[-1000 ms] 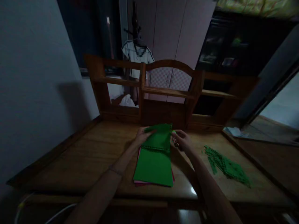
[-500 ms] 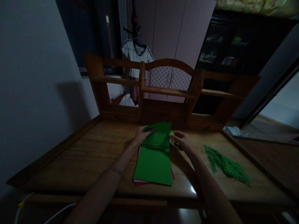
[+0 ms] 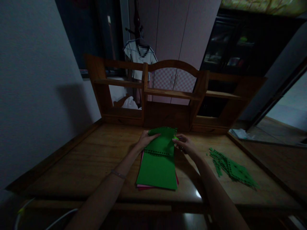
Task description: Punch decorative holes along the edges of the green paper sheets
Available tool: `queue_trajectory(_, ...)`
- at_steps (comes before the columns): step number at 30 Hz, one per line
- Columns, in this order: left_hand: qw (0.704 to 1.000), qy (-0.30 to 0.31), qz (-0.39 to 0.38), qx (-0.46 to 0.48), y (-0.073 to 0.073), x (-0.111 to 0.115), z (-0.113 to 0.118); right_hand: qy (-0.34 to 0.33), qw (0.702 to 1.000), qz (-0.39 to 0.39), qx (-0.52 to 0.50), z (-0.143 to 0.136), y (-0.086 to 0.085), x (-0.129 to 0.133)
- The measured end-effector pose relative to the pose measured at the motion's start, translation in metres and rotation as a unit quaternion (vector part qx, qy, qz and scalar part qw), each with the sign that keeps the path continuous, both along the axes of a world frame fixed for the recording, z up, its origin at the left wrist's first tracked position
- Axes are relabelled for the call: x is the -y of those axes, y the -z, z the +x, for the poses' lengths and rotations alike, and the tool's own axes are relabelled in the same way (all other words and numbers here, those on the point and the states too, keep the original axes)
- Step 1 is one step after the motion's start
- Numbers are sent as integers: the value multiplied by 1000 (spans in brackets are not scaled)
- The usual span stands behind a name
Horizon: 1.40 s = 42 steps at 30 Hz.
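Note:
A green sheet [image 3: 160,139] with rows of dark marks or holes along its edges is raised over a stack of green and pink sheets [image 3: 157,171] at the desk's middle. My left hand [image 3: 145,139] grips the sheet's left side, thumb on top. At its right edge, my right hand [image 3: 185,143] is closed round a small object with a bright yellow-green part [image 3: 176,138]; the rest is hidden by the fingers. To the right lie a marked green sheet [image 3: 241,172] and several cut green strips [image 3: 219,161].
A wooden shelf unit [image 3: 174,92] stands along the back of the desk [image 3: 96,159]. Raised edges run down both desk sides. White cables [image 3: 61,218] hang at the lower left. A shirt [image 3: 139,59] hangs behind the shelf.
The raised green sheet's top edge has dropped slightly and its dark-marked right edge looks turned. My right hand has shifted slightly with the yellow-green object.

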<state>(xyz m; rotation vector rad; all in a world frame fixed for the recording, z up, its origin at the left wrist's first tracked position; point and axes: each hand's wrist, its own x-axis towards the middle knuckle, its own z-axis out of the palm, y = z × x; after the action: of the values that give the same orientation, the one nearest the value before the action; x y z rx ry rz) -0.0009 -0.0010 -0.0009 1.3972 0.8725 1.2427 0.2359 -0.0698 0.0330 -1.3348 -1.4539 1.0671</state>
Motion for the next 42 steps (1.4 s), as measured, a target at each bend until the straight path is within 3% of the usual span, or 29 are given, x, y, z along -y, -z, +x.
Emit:
queue_trajectory(6,1000,2,-1,-1,4,-3,-1,-10,1000,-3,6,-1,0,0)
queue_trajectory(12,999,37,-17,8,-1,3,-2,-28,999,13,23,-4,-4,4)
queue_trajectory(17,999,26,-25,13,-2,3,-1,-72,997,26,-32,-9,-6,6)
queue_trajectory(23,999,23,-25,15,0,2,0,0,1000,3,-13,-8,-4,4)
queue_trajectory(35,1000,16,-9,-2,-2,5,3,-47,998,31,-33,-5,4,-2)
queue_trajectory(42,1000,-2,2,-5,-1,7,7,-17,999,16,-32,-4,8,-2)
